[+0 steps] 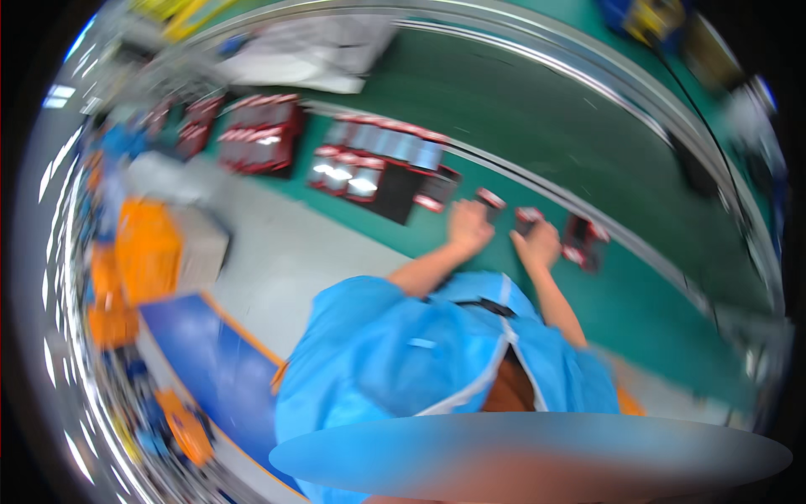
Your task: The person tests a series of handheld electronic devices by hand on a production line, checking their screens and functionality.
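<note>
My left hand (470, 227) is closed on the near side of a small dark flat panel with a red-and-white end (490, 200). Just to its right, my right hand (540, 245) grips a similar dark panel with a red end (527, 217), its thumb along the left side. Both panels are at the green worktop (453, 239); blur hides whether they touch it. Another red-ended dark panel (433, 202) lies left of my left hand. Right of my right hand lies a small group of dark panels with red ends (585, 242).
Rows of grey, shiny red-edged panels (382, 143) lie to the left beside a black mat (396, 193). Farther left stand stacks of red-edged panels (260, 134). A metal rail (554, 181) runs behind my hands, before a dark green belt-like surface (520, 109). Orange bins (149, 248) stand at left.
</note>
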A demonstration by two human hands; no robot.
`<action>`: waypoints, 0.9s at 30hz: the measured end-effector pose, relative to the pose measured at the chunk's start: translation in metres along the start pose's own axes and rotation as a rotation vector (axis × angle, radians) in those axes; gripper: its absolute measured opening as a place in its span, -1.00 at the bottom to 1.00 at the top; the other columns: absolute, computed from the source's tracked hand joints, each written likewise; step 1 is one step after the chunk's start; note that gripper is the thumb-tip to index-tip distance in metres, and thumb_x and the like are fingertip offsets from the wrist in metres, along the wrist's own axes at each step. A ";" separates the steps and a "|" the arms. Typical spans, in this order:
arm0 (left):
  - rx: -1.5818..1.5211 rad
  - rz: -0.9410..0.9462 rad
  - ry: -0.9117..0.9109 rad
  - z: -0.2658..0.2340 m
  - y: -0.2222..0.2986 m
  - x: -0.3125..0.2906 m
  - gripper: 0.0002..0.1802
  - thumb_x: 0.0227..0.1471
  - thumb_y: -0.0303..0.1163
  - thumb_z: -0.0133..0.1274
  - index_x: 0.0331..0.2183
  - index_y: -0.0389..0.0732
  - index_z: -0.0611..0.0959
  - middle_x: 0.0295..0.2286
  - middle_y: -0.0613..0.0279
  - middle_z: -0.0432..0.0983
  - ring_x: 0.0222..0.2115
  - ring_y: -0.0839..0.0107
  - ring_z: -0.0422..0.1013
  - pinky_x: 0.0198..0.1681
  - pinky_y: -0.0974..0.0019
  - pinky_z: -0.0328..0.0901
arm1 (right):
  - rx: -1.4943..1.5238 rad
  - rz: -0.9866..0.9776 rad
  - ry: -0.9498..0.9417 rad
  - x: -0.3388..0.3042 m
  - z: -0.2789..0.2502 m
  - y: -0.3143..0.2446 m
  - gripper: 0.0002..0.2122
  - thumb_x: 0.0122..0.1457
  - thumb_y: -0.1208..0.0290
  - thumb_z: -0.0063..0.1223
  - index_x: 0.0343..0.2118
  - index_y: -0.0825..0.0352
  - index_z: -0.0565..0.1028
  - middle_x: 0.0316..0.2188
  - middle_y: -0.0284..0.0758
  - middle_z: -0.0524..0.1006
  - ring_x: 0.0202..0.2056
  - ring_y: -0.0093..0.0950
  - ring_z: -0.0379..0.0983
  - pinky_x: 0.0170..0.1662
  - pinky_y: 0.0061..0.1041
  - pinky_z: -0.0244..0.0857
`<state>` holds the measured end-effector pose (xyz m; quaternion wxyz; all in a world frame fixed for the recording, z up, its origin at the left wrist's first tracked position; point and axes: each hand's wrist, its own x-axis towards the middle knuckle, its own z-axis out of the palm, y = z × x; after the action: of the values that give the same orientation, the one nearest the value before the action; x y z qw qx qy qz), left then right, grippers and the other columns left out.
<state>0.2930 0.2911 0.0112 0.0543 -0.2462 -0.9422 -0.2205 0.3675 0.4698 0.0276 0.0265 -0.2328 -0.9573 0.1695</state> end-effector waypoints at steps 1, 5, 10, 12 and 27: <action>-0.059 -0.007 -0.001 0.000 0.007 -0.002 -0.67 -0.37 -0.31 0.16 -0.47 -0.27 0.50 -0.42 -0.07 0.46 -0.29 -0.06 0.38 -0.22 -0.09 0.25 | -0.009 0.027 0.023 -0.006 -0.003 0.004 -0.50 -0.22 0.05 0.31 -0.31 0.36 0.48 -0.30 -0.11 0.51 -0.21 -0.15 0.48 -0.18 -0.16 0.38; -0.032 -0.094 -0.082 0.011 0.013 -0.019 -0.46 -0.26 -0.23 0.27 -0.23 -0.25 0.45 -0.25 -0.04 0.34 -0.17 0.03 0.28 -0.10 0.04 0.27 | -0.096 0.069 0.060 -0.017 0.004 0.012 -0.46 -0.26 0.07 0.35 -0.33 0.40 0.40 -0.32 -0.12 0.47 -0.24 -0.11 0.46 -0.19 -0.14 0.36; -0.025 -0.155 -0.100 0.003 0.010 -0.023 -0.42 -0.24 -0.24 0.28 -0.17 -0.26 0.45 -0.20 -0.05 0.32 -0.12 0.03 0.26 -0.07 0.03 0.25 | -0.093 -0.019 0.081 -0.013 0.014 0.011 -0.44 -0.22 0.04 0.35 -0.33 0.42 0.37 -0.33 -0.13 0.44 -0.25 -0.11 0.45 -0.21 -0.14 0.34; -0.027 -0.141 -0.093 0.003 0.012 -0.018 -0.43 -0.22 -0.23 0.28 -0.17 -0.26 0.45 -0.20 -0.05 0.32 -0.12 0.03 0.26 -0.07 0.03 0.25 | -0.097 -0.008 0.085 -0.009 0.015 0.015 -0.44 -0.21 0.04 0.35 -0.34 0.41 0.37 -0.32 -0.13 0.44 -0.25 -0.11 0.45 -0.21 -0.14 0.34; -0.028 -0.131 -0.091 0.002 0.009 -0.017 -0.44 -0.22 -0.23 0.28 -0.17 -0.25 0.45 -0.19 -0.05 0.32 -0.12 0.03 0.26 -0.07 0.02 0.25 | -0.108 -0.026 0.106 -0.010 0.016 0.013 -0.44 -0.22 0.03 0.34 -0.34 0.41 0.37 -0.32 -0.12 0.44 -0.25 -0.10 0.45 -0.20 -0.15 0.35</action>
<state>0.3118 0.2913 0.0094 -0.0065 -0.1947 -0.9546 -0.2253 0.3800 0.4710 0.0087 0.0667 -0.2303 -0.9652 0.1045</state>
